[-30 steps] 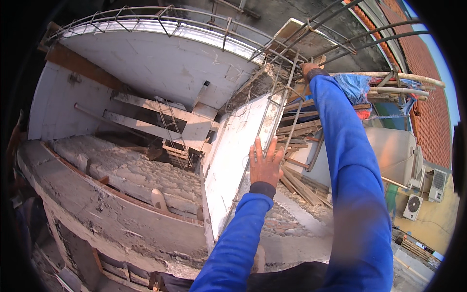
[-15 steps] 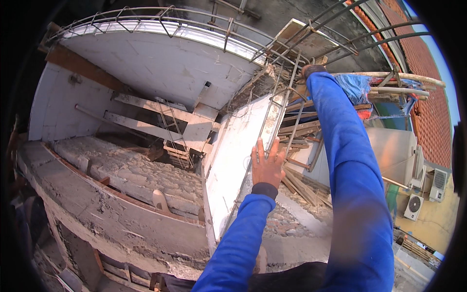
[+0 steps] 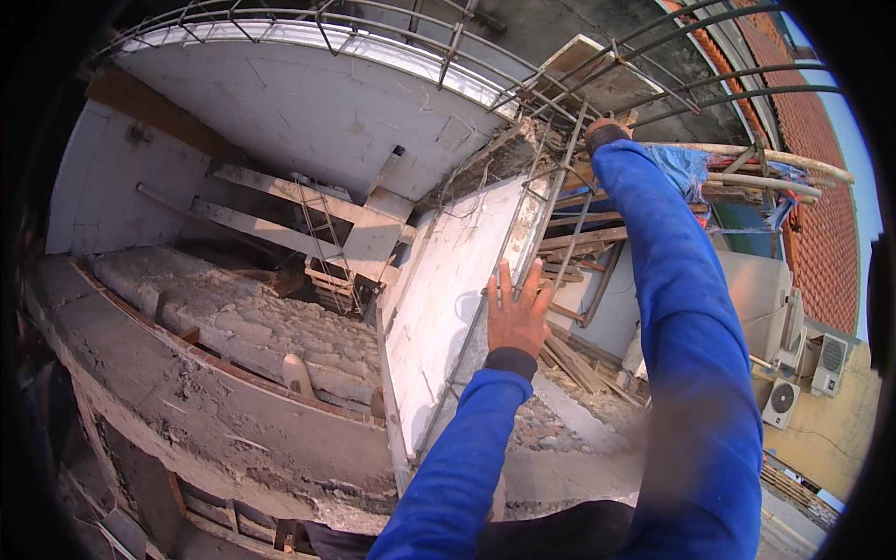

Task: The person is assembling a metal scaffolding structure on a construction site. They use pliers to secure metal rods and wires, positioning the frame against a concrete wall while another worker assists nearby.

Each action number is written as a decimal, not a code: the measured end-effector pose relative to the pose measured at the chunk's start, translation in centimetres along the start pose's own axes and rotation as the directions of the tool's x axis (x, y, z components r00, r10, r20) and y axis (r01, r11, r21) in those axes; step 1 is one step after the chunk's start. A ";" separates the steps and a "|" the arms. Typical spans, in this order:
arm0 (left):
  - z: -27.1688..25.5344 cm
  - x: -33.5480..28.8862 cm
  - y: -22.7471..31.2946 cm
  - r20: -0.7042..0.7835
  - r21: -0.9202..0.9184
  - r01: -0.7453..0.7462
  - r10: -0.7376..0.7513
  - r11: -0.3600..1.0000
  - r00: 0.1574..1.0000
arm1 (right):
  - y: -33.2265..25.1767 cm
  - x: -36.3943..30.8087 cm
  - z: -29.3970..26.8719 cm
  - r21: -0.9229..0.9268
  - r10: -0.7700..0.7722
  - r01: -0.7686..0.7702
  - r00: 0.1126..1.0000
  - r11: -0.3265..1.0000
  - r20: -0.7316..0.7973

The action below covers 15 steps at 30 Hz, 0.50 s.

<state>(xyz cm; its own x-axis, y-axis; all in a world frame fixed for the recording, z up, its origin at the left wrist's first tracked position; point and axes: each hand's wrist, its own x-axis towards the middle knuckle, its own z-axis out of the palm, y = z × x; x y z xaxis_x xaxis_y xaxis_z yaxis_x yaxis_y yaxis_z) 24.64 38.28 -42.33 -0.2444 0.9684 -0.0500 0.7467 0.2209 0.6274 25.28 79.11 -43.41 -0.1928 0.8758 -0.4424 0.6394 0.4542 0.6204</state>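
A long rebar cage (image 3: 558,207) of thin steel bars tied with cross ties runs away from me beside a white wall panel (image 3: 457,280). My left hand (image 3: 516,317) lies over its near part, fingers stretched and spread, gripping nothing. Farther out, my right arm reaches to the cage's far end. There my right hand (image 3: 608,127) looks curled at the bars, its fingers mostly hidden behind the knuckles and dark cuff. Both arms wear blue sleeves.
Below left, a rough masonry ledge (image 3: 233,322) and concrete beams (image 3: 271,229) border a deep opening. More rebar (image 3: 308,30) crosses the top. Loose timber (image 3: 583,364) lies right of the cage. Beyond stand a blue tarp (image 3: 679,170), a tank (image 3: 747,280) and air-conditioner units (image 3: 782,399).
The view has shifted slightly, so the ledge and opening sit farther left. My left hand's fingers are spread a little wider, and my right hand stays at the cage's far end.
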 end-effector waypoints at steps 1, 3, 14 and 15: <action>-0.1 0.0 -0.2 -0.004 0.007 0.006 -0.006 1.000 1.000 | -0.9 -1.0 -1.0 0.072 0.025 -0.023 0.999 0.997 -0.037; -0.1 0.0 0.1 -0.001 -0.003 0.000 0.000 1.000 1.000 | -1.0 -1.9 -1.3 0.108 0.090 -0.085 0.995 0.990 -0.036; 0.1 -0.1 0.4 -0.039 -0.007 -0.027 0.027 1.000 0.999 | -0.1 -3.2 -1.7 0.062 0.027 -0.026 0.999 0.998 -0.027; 0.3 0.0 0.6 -0.029 -0.013 -0.028 0.028 1.000 0.999 | 1.0 -2.9 -0.6 0.055 -0.025 0.028 0.998 0.998 -0.056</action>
<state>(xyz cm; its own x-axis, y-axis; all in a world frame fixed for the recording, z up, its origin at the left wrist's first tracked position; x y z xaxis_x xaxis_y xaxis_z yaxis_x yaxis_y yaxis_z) 25.26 38.46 -42.15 -0.2411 0.9705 -0.0102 0.7455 0.1919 0.6383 26.06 77.13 -41.11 -0.2502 0.8719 -0.4210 0.6739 0.4690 0.5708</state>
